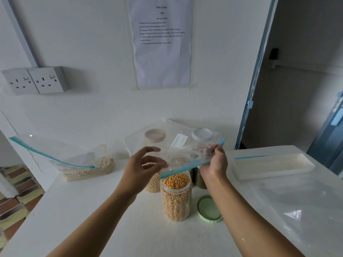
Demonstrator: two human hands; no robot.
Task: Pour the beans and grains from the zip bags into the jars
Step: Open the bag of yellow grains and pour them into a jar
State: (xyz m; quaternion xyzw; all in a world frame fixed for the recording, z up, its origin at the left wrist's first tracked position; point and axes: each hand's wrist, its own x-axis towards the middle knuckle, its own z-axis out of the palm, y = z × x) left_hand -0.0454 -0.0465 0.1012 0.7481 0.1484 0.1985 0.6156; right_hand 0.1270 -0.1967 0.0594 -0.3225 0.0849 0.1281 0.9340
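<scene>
An open clear jar (176, 197) full of yellow corn kernels stands mid-table, its green lid (209, 208) lying flat to its right. Above the jar hangs a clear, seemingly empty zip bag (178, 145) with a blue zip strip. My right hand (215, 162) pinches the bag's zip end. My left hand (144, 167) is beside the bag's left edge, fingers spread and relaxed, fingertips at the plastic. Behind stand a jar of pale beans (153, 182) and a jar of green grains (199, 179), partly hidden. A zip bag of pale grains (87, 169) lies at the left.
A pink lid (155, 135) and a white lid (202, 134) show through the held bag. A white tray (272, 166) sits at the right with a blue-zipped bag behind it. Flat clear plastic (304, 210) lies on the near right. The wall is close behind; the table's left edge drops away.
</scene>
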